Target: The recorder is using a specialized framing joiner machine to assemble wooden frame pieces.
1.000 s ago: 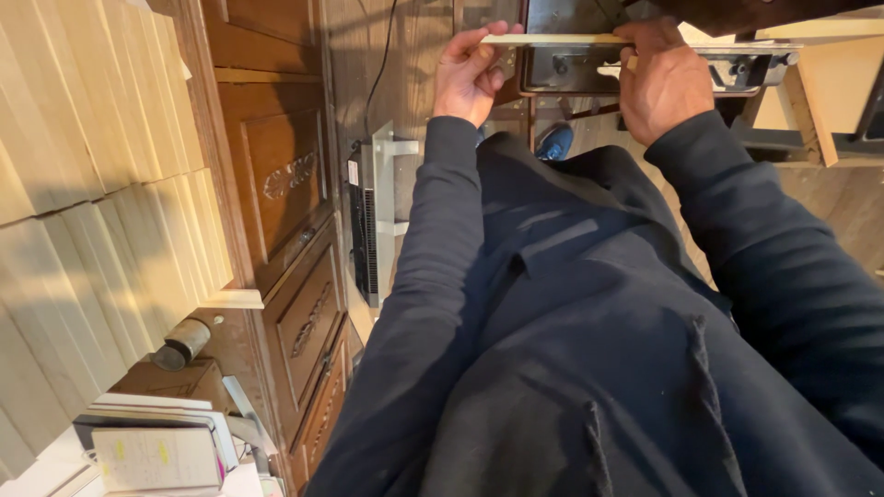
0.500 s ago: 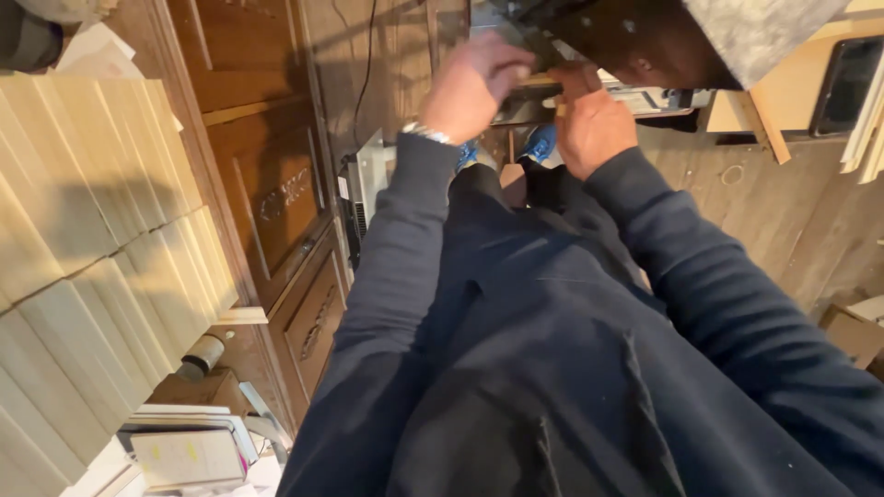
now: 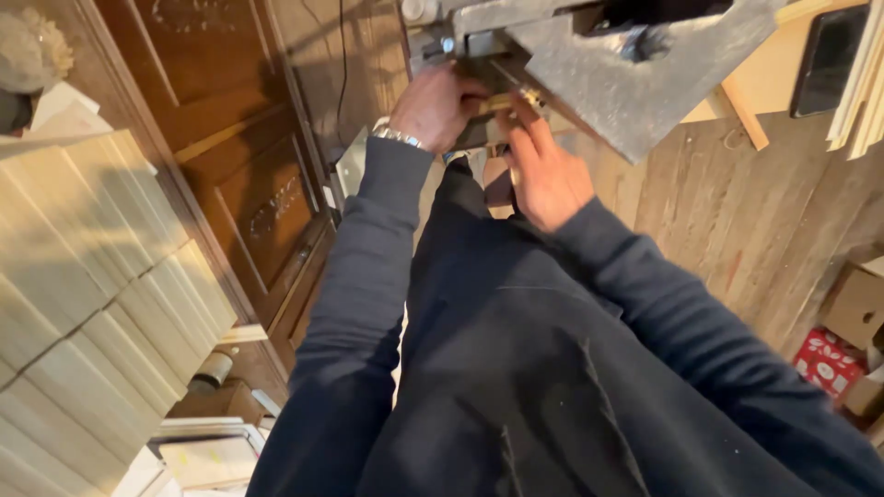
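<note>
- Compared with the frame half a second ago, my view sits lower and closer: the grey metal plate (image 3: 635, 78) of the machine now fills the top of the picture, and both hands are tucked under its edge instead of in front of it.
- My left hand (image 3: 440, 109) is curled narrow around a thin pale wooden strip (image 3: 500, 101), the knuckles turned toward the dark wooden door (image 3: 230, 156). I judge it holds the strip from the side so that the piece stays pressed against the machine body.
- My right hand (image 3: 545, 166) lies just beside it, with the fingers (image 3: 525, 124) stretched forward and touching the same strip near a small brass-coloured part. It is rather flat than closed; whether it really grips, I cannot tell, because the plate hides the fingertips.
- The strip itself is between the two hands, directly under the plate; its far end is hidden.
- A metal watch band (image 3: 398, 136) shows at the left wrist, where the dark sleeve ends.
- At the left, stacks of light wooden slats (image 3: 83, 276) stand well apart from the hands, probably kept there in reach as stock.
- On the right, the wooden floor (image 3: 737, 212) carries a cardboard box (image 3: 856, 304) and a red patterned package (image 3: 829, 361), far from the work.
- A dark phone-like object (image 3: 827, 57) lies on a pale board at the top right.
</note>
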